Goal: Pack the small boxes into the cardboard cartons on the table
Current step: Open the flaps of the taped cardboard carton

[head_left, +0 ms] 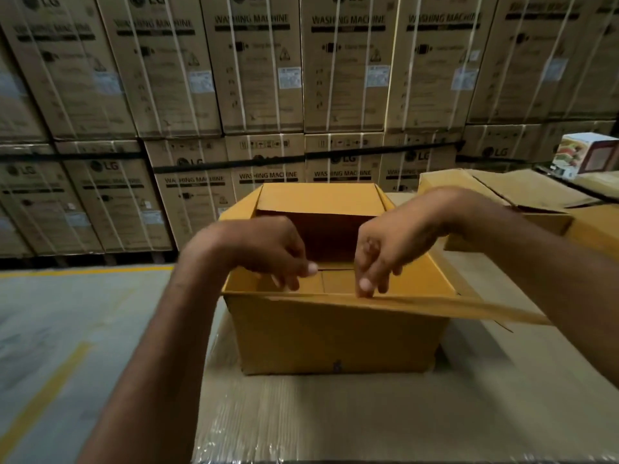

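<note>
The left hand and right hand droop slack-fingered, holding nothing, over the open yellow-brown cardboard carton; it looks unfilled; next call, probably fetching the white printed small box.

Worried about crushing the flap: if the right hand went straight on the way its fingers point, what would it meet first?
Probably the near flap of the open carton: the right hand points its fingers down just above that edge. Depth is unclear; they might pass inside instead.
</note>
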`<action>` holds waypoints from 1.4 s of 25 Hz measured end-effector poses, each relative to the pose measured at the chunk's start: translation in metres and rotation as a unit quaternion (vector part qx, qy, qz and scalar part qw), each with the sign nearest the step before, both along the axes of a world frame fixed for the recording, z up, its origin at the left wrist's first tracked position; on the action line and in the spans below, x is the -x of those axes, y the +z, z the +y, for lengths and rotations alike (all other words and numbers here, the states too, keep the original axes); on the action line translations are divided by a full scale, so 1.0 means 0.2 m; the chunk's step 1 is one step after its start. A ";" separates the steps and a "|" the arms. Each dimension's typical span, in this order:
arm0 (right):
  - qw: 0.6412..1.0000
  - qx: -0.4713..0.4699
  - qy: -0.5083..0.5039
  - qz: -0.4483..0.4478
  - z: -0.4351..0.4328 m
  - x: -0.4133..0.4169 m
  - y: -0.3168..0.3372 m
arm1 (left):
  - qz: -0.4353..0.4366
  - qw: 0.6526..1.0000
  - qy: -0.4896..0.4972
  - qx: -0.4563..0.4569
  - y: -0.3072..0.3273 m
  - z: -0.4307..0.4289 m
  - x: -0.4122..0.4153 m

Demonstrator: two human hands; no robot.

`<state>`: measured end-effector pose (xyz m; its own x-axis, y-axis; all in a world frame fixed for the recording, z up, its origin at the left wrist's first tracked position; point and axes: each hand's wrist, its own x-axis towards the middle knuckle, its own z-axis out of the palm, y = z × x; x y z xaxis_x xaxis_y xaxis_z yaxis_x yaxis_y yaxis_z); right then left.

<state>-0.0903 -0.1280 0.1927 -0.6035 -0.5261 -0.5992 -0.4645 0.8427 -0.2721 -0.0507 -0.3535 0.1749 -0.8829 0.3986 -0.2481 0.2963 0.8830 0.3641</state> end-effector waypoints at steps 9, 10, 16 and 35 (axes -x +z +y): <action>0.996 0.003 0.025 0.085 0.02 0.01 -0.48 | -0.043 0.997 0.011 0.069 -0.46 0.03 -0.13; 0.993 0.002 0.028 0.114 0.01 0.01 -0.54 | -0.032 0.997 0.007 0.067 -0.52 0.03 -0.09; 0.974 0.154 -0.037 0.164 0.02 0.22 -0.55 | 0.121 0.993 0.010 0.014 -0.61 0.10 0.21; 0.932 0.146 -0.101 0.316 0.13 1.65 -0.96 | 0.249 0.956 0.107 0.114 -0.83 0.28 1.71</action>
